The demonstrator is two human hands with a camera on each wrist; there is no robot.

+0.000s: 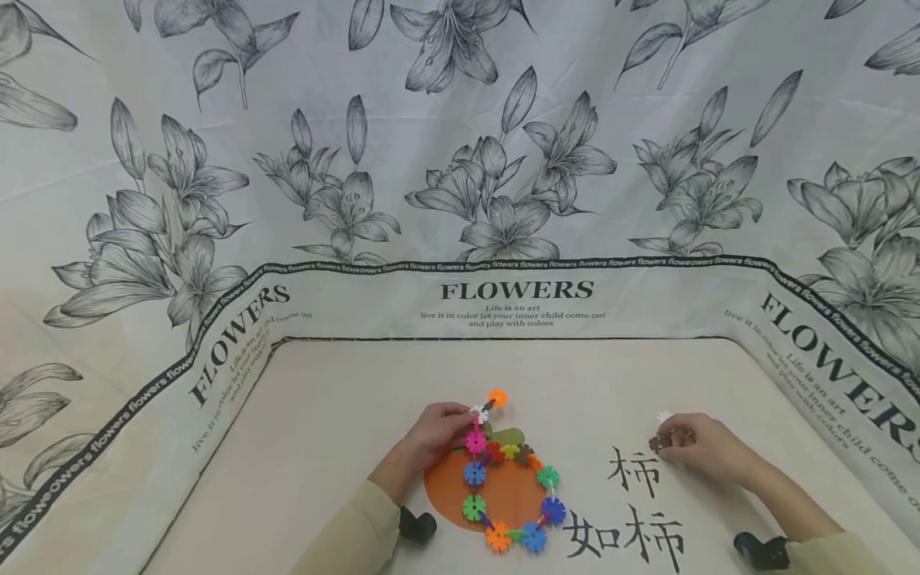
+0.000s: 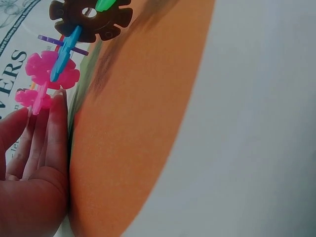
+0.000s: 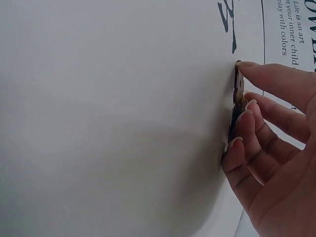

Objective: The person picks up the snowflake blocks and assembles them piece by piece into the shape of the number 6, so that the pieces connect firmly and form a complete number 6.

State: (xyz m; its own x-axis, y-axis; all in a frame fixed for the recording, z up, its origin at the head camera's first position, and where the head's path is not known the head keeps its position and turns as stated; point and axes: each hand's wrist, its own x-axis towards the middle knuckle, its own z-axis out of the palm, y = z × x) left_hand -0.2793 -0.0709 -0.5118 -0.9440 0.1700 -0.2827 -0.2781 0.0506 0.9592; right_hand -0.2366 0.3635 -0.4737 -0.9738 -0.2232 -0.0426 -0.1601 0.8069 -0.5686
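Observation:
My left hand point(image 1: 434, 431) pinches a loop-shaped chain of notched plastic snowflake discs point(image 1: 474, 473) near its upper left end, over the printed orange fruit. In the left wrist view, fingertips meet a pink disc point(image 2: 32, 98), with a brown disc point(image 2: 59, 10) farther along the chain. An orange disc point(image 1: 498, 398) sticks out at the chain's top. Off to the right, my right hand point(image 1: 707, 447) holds a brown snowflake disc point(image 1: 657, 444) between thumb and fingers; the right wrist view shows this disc point(image 3: 239, 84) edge-on. A white disc point(image 1: 664, 417) is just beyond those fingers, partly hidden.
The pale tabletop cloth point(image 1: 345, 383) bears a printed orange fruit point(image 1: 442, 487) and black brush characters point(image 1: 625, 535). Behind it hangs a flower-patterned curtain point(image 1: 460, 200) that also runs along both sides. Dark wrist devices point(image 1: 760, 551) sit by both sleeves.

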